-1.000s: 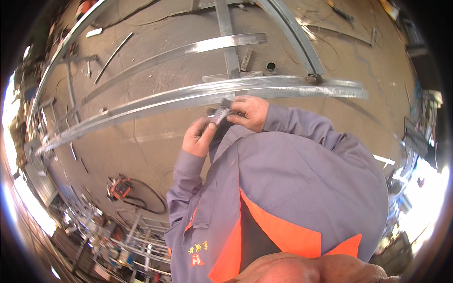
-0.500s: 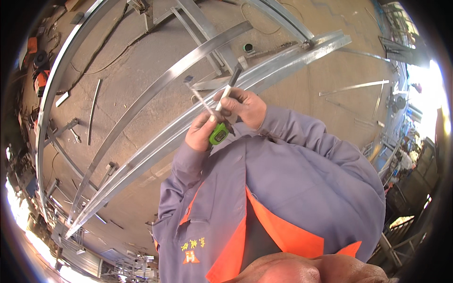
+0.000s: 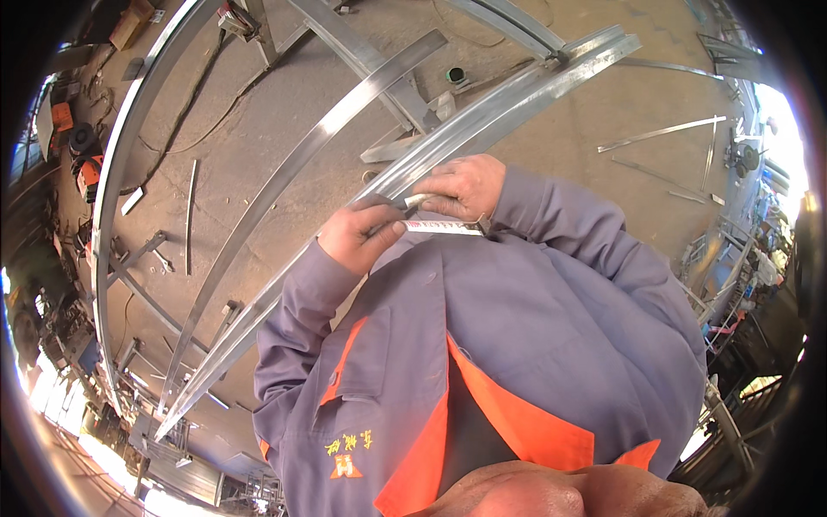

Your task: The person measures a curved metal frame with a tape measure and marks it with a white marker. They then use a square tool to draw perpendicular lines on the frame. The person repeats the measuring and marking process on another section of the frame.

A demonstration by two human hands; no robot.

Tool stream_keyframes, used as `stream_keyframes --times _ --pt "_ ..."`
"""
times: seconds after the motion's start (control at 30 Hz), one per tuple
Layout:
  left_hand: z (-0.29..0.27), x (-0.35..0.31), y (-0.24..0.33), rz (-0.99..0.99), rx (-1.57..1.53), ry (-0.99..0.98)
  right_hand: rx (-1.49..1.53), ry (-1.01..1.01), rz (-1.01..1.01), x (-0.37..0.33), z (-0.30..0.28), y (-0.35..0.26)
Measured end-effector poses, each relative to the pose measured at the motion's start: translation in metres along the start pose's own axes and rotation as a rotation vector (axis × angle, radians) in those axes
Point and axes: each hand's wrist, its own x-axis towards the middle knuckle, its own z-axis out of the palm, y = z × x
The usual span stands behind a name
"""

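My left hand [image 3: 362,233] is closed around a tape measure, its case hidden. A short white length of the tape blade [image 3: 444,227] runs out to the right, below my other hand, its far end close to my jacket. My right hand [image 3: 465,185] is closed on a white marker [image 3: 417,200], which points left toward the left hand's fingers. Both hands are close together in front of my chest, just over a long silvery steel profile [image 3: 508,108] that slants from lower left to upper right.
A curved-looking flat metal bar [image 3: 297,155] and another long bar [image 3: 108,207] lie farther left. A crosswise beam [image 3: 357,56] lies beyond. Thin strips [image 3: 663,133] rest on the floor at right. An orange tool [image 3: 89,177] stands at far left, near a cable [image 3: 185,103].
The green tape case has turned out of sight in my left hand, and the blade now points right. My right hand has moved slightly right, with the marker lowered and tilted left.
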Motion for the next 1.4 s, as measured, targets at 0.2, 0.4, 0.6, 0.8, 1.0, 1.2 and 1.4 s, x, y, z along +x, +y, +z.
stream_keyframes --times 0.2,0.4,0.6,0.8,1.0,1.2,1.4 --pt "0.04 0.023 0.028 -0.011 0.051 -0.017 0.467 -0.44 0.092 -0.028 -0.05 0.079" --pt "0.014 0.056 -0.032 -0.532 0.154 0.38 0.841 -0.069 0.586 -0.06 -0.141 0.187" --pt "-0.008 0.204 -0.11 -0.513 0.55 0.502 0.905 0.253 0.498 -0.005 -0.08 0.2" --pt "-0.012 0.306 -0.113 -0.729 0.7 0.32 0.719 0.438 0.513 0.015 -0.027 0.194" --pt "-0.018 0.335 -0.112 -0.728 0.697 0.228 0.763 0.45 0.58 0.015 -0.021 0.193" --pt "-0.019 0.319 -0.13 -0.78 0.714 0.231 0.891 0.46 0.626 0.02 -0.028 0.192" --pt "-0.033 0.244 -0.16 -0.912 0.76 0.321 0.923 0.41 0.478 0.033 -0.049 0.195"
